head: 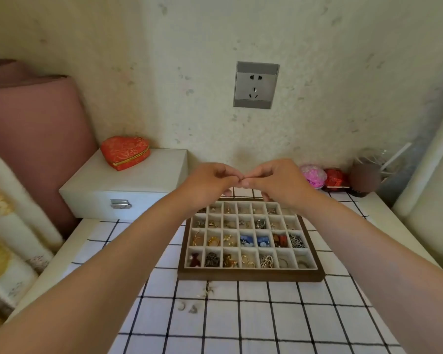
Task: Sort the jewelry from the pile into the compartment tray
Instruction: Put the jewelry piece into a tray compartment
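A wooden-framed compartment tray (251, 275) lies on the checked cloth, and most of its cells hold rings, chains, earrings and small coloured pieces. My left hand (210, 182) and my right hand (276, 181) are raised above the tray's far edge with their fingertips meeting. Both pinch one tiny piece of jewelry (243, 178) between them; it is too small to make out. A few loose jewelry pieces (189, 306) lie on the cloth in front of the tray.
A white latched box (128, 185) with a red heart-shaped case (124, 152) on top stands at the back left. Pink and red trinket boxes (322, 178) sit at the back right by the wall. A wall socket (255, 85) is above.
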A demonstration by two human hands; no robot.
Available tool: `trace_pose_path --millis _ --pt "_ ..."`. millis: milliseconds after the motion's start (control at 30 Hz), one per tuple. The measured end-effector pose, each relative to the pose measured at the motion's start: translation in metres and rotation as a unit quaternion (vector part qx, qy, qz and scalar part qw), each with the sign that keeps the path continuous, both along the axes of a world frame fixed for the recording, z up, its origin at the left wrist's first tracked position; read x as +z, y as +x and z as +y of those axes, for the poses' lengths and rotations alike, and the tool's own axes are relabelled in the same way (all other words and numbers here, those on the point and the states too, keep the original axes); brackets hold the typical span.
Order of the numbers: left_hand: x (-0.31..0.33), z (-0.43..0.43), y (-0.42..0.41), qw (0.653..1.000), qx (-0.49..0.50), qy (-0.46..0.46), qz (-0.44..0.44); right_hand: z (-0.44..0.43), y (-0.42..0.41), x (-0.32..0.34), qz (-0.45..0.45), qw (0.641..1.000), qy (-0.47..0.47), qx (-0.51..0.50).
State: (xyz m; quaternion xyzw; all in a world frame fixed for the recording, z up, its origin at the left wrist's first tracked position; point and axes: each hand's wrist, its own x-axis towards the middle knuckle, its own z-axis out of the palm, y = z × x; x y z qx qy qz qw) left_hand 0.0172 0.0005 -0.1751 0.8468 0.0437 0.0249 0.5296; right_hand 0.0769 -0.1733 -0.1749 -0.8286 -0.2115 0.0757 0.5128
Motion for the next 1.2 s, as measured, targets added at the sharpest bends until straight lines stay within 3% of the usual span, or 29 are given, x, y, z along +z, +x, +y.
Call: trace_pose_path --millis 300,633,900,1200 --pt "-0.017 -0.007 0.070 0.989 -0.070 0.126 0.014 -0.010 0.064 -0.015 -0.012 0.996 -0.088 0.021" --pt "-0.036 -0.019 0.093 0.957 -0.176 0.218 0.073 -0.042 0.085 -0.024 -0.016 0.974 -0.207 0.089" --pt "-0.040 -0.041 0.092 0.943 -0.232 0.227 0.075 -0.064 0.075 -0.029 -0.002 0.961 -0.249 0.123" --pt "-0.042 -0.042 0.089 0.937 -0.228 0.256 0.068 -0.051 0.059 -0.032 -0.099 0.914 -0.372 0.131"
